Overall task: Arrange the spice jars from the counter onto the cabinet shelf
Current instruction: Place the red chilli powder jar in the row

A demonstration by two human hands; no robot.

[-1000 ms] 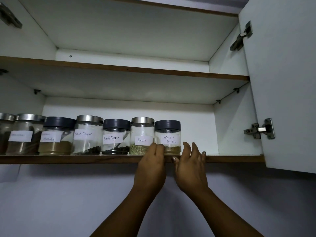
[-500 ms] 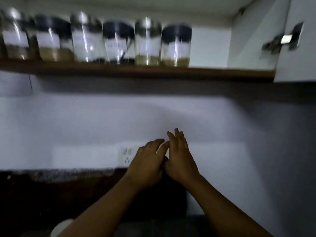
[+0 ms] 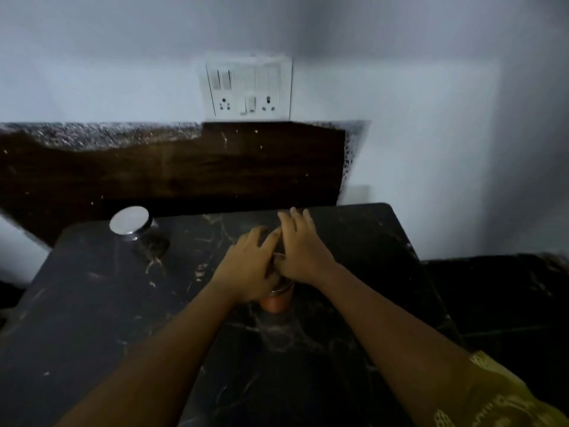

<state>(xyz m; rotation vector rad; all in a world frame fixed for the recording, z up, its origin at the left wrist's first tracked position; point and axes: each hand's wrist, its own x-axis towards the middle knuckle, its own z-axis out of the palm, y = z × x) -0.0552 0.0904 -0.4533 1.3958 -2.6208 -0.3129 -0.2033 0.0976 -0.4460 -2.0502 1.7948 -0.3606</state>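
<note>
Both hands are down on the dark stone counter [image 3: 92, 318], gathered over one spice jar [image 3: 276, 300] near its middle. Only the jar's lower glass, filled with a reddish-brown powder, and a sliver of metal lid rim show beneath the palms.

The left hand [image 3: 249, 269] curls over the lid from the left, fingers bent around the far side. The right hand [image 3: 300, 252] lies across the top from the right, fingers extended and only loosely bent. Whether either hand has actually closed on the jar cannot be told; the contact is hidden under the palms, and the frame is somewhat blurred.

A second jar [image 3: 140, 234] with a steel lid and dark contents stands well apart to the left, near the backsplash [image 3: 172, 171]. A switch and socket plate [image 3: 246, 86] sits on the wall above. The cabinet shelf is out of view.

Assessment: the step in hand appears to be taking up the reddish jar for the shelf. It would be best gripped around the glass body, not by the lid alone (a loose lid could part from the jar on the lift). It should rise straight and upright, one hand supporting the base.
</note>
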